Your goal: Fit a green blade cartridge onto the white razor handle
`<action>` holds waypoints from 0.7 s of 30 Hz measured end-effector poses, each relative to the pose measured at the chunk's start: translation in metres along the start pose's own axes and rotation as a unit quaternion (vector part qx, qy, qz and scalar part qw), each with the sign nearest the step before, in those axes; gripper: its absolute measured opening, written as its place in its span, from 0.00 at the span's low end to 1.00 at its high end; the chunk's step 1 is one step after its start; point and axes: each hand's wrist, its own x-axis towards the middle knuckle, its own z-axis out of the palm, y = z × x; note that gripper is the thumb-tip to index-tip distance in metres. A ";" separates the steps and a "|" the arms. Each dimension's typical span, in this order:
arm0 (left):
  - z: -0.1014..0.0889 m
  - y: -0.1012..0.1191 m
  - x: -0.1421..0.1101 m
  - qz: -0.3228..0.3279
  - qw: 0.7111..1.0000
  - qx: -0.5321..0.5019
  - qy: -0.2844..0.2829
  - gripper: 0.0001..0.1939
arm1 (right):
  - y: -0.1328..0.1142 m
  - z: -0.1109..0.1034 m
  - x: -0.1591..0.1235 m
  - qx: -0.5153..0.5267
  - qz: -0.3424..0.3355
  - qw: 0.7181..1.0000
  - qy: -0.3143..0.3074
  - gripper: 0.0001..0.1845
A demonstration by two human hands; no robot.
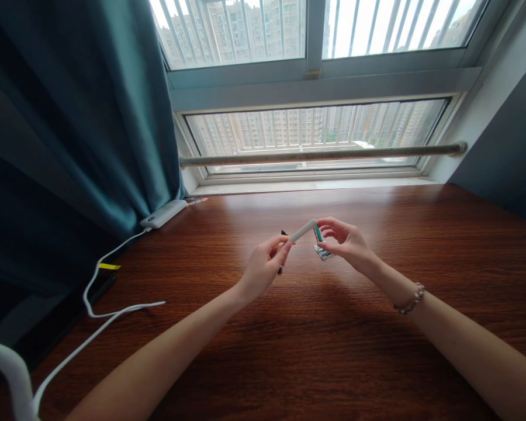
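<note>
My left hand (265,264) grips a slim white stick-shaped object (303,231) with a rounded end, tilted up to the right. The far end of it meets the fingertips of my right hand (344,241). Between that hand's thumb and index finger stands a narrow green-and-dark piece (318,233), too small to name surely. Under it, a small flat item with light and dark stripes (322,252) lies on the table, partly covered by my right thumb. Small dark bits (280,270) show beside my left hand, mostly hidden behind it.
The brown wooden table (254,351) runs up to the window sill. A white power strip (164,214) lies at the back left by the curtain (127,117), its white cable (87,292) looping forward. A white curved tube (9,365) stands at the lower left. A rail (324,156) crosses the window.
</note>
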 end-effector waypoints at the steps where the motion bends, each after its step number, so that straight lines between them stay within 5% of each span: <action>1: 0.001 0.000 0.000 0.000 1.000 0.002 -0.007 0.15 | 0.000 0.000 0.000 -0.013 -0.009 1.000 -0.005 0.21; 13: 0.001 -0.007 0.000 -0.027 0.998 0.062 0.015 0.16 | 0.006 0.000 0.000 -0.093 -0.016 0.995 -0.011 0.19; 21: 0.001 -0.005 0.001 -0.036 0.999 -0.012 -0.023 0.17 | 0.008 0.003 -0.003 0.033 0.070 0.997 0.017 0.20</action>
